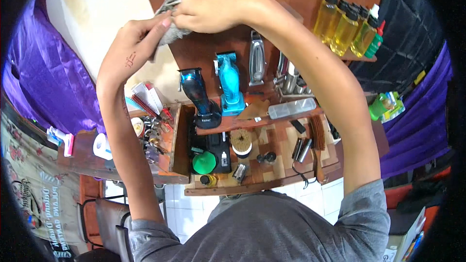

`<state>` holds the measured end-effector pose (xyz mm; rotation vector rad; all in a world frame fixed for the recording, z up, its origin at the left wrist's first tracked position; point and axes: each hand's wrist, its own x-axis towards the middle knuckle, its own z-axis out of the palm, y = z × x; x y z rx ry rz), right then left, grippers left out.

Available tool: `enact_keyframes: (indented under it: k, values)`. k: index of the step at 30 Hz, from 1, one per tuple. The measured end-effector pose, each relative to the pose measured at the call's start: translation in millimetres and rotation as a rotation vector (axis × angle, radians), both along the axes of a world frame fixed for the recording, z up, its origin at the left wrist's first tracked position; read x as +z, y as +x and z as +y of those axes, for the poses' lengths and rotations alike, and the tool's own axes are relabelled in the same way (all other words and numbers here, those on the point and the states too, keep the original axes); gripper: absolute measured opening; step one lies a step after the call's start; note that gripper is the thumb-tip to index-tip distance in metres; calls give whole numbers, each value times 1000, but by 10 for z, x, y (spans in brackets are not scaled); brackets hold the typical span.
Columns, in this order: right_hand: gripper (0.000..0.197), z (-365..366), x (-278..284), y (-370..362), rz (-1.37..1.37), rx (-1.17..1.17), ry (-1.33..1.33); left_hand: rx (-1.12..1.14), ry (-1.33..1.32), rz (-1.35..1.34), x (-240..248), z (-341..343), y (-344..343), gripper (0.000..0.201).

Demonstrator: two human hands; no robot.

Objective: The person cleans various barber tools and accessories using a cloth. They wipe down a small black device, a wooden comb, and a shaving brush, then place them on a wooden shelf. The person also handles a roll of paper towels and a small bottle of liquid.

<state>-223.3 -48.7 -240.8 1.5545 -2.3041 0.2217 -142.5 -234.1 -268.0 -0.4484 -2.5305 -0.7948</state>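
Note:
Both my arms reach up and forward over a wooden barber's counter. A crumpled grey cloth is between my hands, against the brown panel. My left hand grips the cloth's left side, thumb stretched along it. My right hand is closed over the cloth, its fingers bent and partly hidden. Below the hands stand a black-and-blue hair clipper, a bright blue hair clipper and a silver clipper. None of the clippers is touched.
Bottles of yellow liquid stand on a shelf at the right. A neck brush, a green round item, combs and a wood-handled brush lie on the counter. Metal tools fill the left tray. Purple curtains hang at the sides.

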Motion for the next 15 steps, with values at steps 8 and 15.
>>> enact_keyframes:
  k: [8,15]
  values:
    - [45,201,-148,-296,81,-48,-61,49,-320,186,80,467,-99,32]
    - [38,1357,-90,-70,95,102,-176,-156,-363,291,141,1179,-474,26]
